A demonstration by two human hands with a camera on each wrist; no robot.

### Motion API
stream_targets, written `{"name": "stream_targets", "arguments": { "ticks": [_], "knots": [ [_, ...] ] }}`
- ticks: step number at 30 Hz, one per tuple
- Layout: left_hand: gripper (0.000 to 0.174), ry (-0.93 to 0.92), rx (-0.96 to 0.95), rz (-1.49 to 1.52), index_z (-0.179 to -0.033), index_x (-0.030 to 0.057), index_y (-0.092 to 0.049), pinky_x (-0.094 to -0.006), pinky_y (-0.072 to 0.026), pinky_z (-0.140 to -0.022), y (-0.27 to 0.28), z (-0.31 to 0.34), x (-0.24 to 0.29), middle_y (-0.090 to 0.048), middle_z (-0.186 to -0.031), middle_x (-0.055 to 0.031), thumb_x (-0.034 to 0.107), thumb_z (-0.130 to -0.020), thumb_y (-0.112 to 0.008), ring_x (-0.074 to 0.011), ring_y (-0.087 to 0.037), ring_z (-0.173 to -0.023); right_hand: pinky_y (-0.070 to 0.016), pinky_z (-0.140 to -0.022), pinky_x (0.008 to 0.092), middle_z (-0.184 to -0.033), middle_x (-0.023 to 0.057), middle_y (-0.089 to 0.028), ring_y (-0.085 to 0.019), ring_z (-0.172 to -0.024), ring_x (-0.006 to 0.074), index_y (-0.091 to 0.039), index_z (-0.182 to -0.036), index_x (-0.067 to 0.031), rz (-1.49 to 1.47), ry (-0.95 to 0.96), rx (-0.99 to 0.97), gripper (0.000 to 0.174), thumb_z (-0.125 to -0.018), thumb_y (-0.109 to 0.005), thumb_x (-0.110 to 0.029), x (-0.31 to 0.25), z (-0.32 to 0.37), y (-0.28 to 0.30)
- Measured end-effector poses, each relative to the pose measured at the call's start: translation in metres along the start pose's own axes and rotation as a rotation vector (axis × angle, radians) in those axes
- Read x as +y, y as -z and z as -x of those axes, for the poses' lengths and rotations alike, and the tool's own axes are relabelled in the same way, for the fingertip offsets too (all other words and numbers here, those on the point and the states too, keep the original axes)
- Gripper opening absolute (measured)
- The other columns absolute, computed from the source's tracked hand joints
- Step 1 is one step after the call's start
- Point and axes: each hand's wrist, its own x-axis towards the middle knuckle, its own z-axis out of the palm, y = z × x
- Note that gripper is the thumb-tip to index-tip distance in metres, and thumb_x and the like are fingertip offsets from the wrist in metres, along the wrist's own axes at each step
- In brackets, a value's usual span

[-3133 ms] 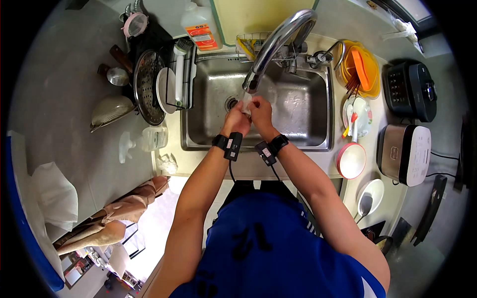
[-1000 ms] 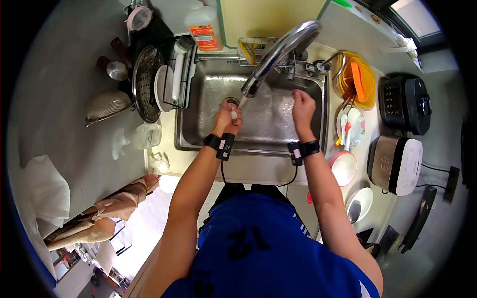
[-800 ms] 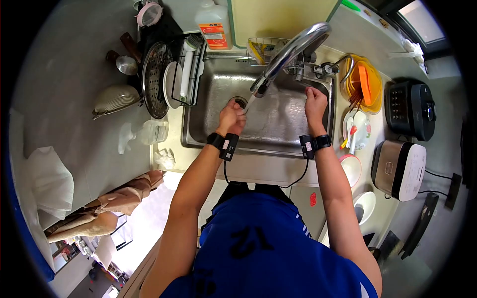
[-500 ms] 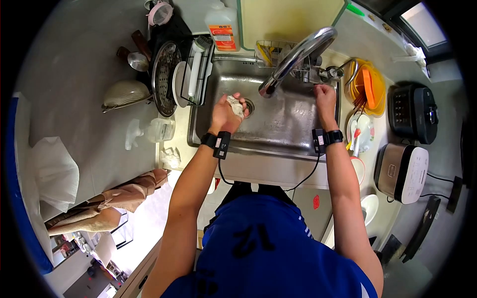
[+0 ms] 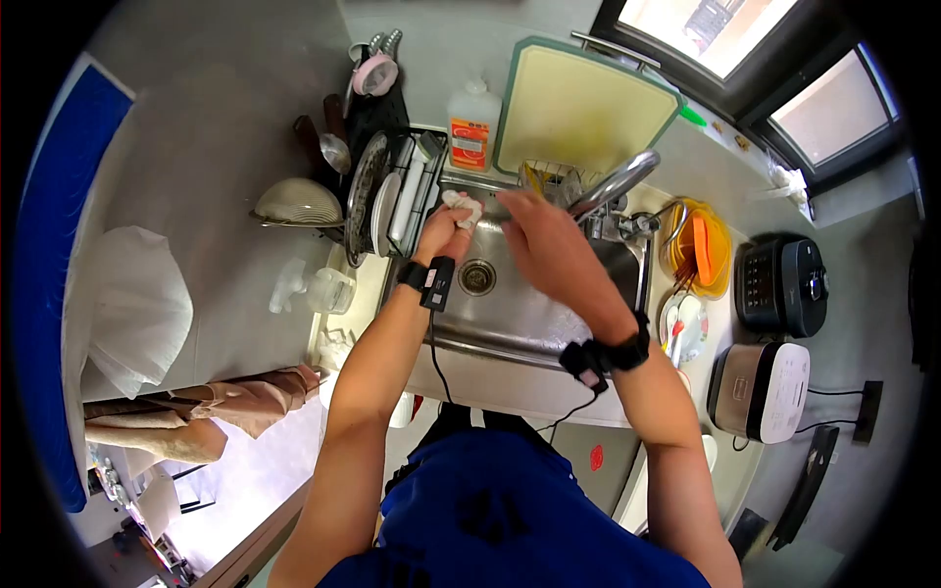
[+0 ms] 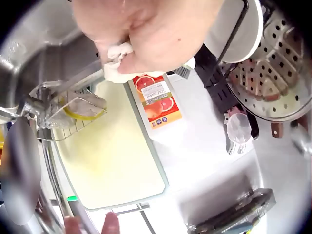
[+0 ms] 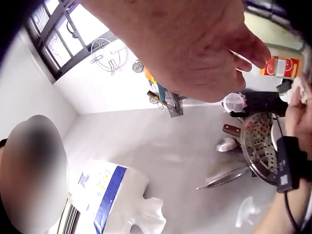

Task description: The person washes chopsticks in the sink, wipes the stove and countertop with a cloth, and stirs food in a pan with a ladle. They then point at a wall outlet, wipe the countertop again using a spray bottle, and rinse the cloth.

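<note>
A crumpled white wad, like wet tissue or cloth (image 5: pixel 463 209), is gripped in the left hand (image 5: pixel 441 237) over the sink's back left corner, beside the dish rack. The left wrist view shows the wad (image 6: pixel 117 66) pinched between thumb and fingers of that hand (image 6: pixel 156 34). The right hand (image 5: pixel 557 253) reaches over the sink (image 5: pixel 510 323), its fingers pointing toward the left hand without touching it. Bent, loose fingers with nothing in them show on the right hand (image 7: pixel 200 53) in the right wrist view. The right hand hides the end of the tap (image 5: pixel 627 179).
Left of the sink stand the dish rack (image 5: pixel 417 186) with plates and a perforated steel pan (image 5: pixel 365 201). A bottle (image 5: pixel 470 137) and cutting board (image 5: pixel 578 108) lean behind. Bowls, a yellow basket (image 5: pixel 720 250) and two appliances line the right side.
The left hand has moved to the sink's back left corner with the wad. From the sink's right side, the right hand has swung left. The water stream seen earlier is out of sight; the head view has shifted.
</note>
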Motion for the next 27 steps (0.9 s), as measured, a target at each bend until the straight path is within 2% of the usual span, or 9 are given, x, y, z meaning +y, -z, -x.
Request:
{"name": "stream_targets", "arguments": {
  "ticks": [2,5,6,9,10,11,14,20,27],
  "knots": [
    [0.031,-0.014,-0.038,-0.042,-0.123,-0.0019,-0.051,-0.0497,-0.0508,-0.104,-0.018,-0.003,0.009,-0.059,-0.119,-0.0166,-0.006,-0.093,-0.047,-0.0335,-0.06,-0.111,-0.0445,-0.103,0.0454,-0.129,0.027,-0.058,-0.057,-0.118,0.0421,-0.051,-0.135,0.003,0.071,0.035,-0.093,0.045,-0.091,-0.052,-0.005,0.0,-0.041,0.005],
    [0.03,0.079,-0.113,0.128,-0.126,-0.0007,-0.05,-0.0508,-0.0504,-0.103,-0.043,-0.019,0.027,-0.059,-0.12,-0.0169,0.004,-0.096,-0.05,-0.0338,-0.06,-0.11,-0.0433,-0.106,0.0436,-0.137,0.0265,-0.054,-0.054,-0.124,0.0394,-0.047,-0.141,0.0017,0.204,0.025,-0.101,0.053,-0.088,-0.049,-0.002,0.012,-0.097,0.01],
    [0.038,0.062,-0.129,0.082,-0.128,-0.0011,-0.049,-0.0518,-0.0485,-0.103,-0.051,-0.023,0.03,-0.058,-0.122,-0.0178,0.023,-0.1,-0.049,-0.034,-0.058,-0.113,-0.0436,-0.105,0.0431,-0.14,0.0254,-0.052,-0.053,-0.126,0.0382,-0.046,-0.142,0.0007,0.256,0.051,-0.098,0.055,-0.086,-0.048,-0.001,0.027,-0.115,0.008],
    [0.054,0.08,-0.199,0.181,-0.133,-0.0065,-0.045,-0.052,-0.0403,-0.111,-0.093,-0.006,0.052,-0.051,-0.135,-0.0229,0.038,-0.102,-0.043,-0.0356,-0.052,-0.125,-0.0444,-0.105,0.0417,-0.148,0.0215,-0.046,-0.051,-0.131,0.0347,-0.044,-0.145,-0.0027,0.386,0.039,-0.109,0.063,-0.082,-0.046,0.002,0.064,-0.153,0.001],
    [0.068,0.068,-0.178,0.146,-0.13,-0.0067,-0.047,-0.0538,-0.0401,-0.11,-0.099,-0.01,0.054,-0.051,-0.134,-0.0242,0.055,-0.1,-0.04,-0.0392,-0.051,-0.124,-0.0446,-0.105,0.0413,-0.15,0.0197,-0.044,-0.05,-0.132,0.0336,-0.043,-0.146,-0.0039,0.408,-0.026,-0.13,0.066,-0.081,-0.046,0.003,0.063,-0.161,0.0],
    [0.07,0.072,-0.18,0.169,-0.129,-0.0063,-0.047,-0.0543,-0.0401,-0.11,-0.103,-0.013,0.055,-0.051,-0.134,-0.0241,0.057,-0.1,-0.039,-0.0398,-0.051,-0.123,-0.0448,-0.105,0.0409,-0.152,0.0179,-0.043,-0.05,-0.133,0.0326,-0.042,-0.148,-0.0051,0.428,-0.092,-0.152,0.068,-0.08,-0.045,0.003,0.064,-0.168,0.0],
    [0.077,0.082,-0.162,0.208,-0.13,-0.0043,-0.046,-0.0563,-0.0394,-0.109,-0.111,-0.02,0.058,-0.051,-0.131,-0.0233,0.065,-0.099,-0.032,-0.0407,-0.051,-0.12,-0.045,-0.105,0.04,-0.153,0.0124,-0.043,-0.05,-0.133,0.0311,-0.041,-0.149,-0.0076,0.39,0.018,-0.188,0.069,-0.081,-0.045,0.002,0.072,-0.183,0.002],
    [0.072,0.005,-0.247,0.287,-0.132,-0.0023,-0.045,-0.0527,-0.0363,-0.113,-0.118,-0.033,0.052,-0.049,-0.135,-0.0202,0.06,-0.102,-0.025,-0.0354,-0.049,-0.124,-0.0435,-0.107,0.0385,-0.155,0.0114,-0.041,-0.05,-0.132,0.0314,-0.042,-0.149,-0.008,0.445,0.147,-0.25,0.071,-0.08,-0.044,0.004,0.095,-0.2,-0.004],
    [0.061,-0.091,-0.311,0.266,-0.135,0.0002,-0.045,-0.0491,-0.036,-0.114,-0.131,-0.055,0.055,-0.052,-0.136,-0.0175,0.048,-0.107,-0.02,-0.0331,-0.049,-0.127,-0.0398,-0.11,0.0383,-0.154,0.0139,-0.042,-0.049,-0.133,0.0343,-0.049,-0.144,-0.0062,0.293,0.152,-0.286,0.068,-0.077,-0.044,0.006,0.094,-0.2,0.009]
  ]
}}
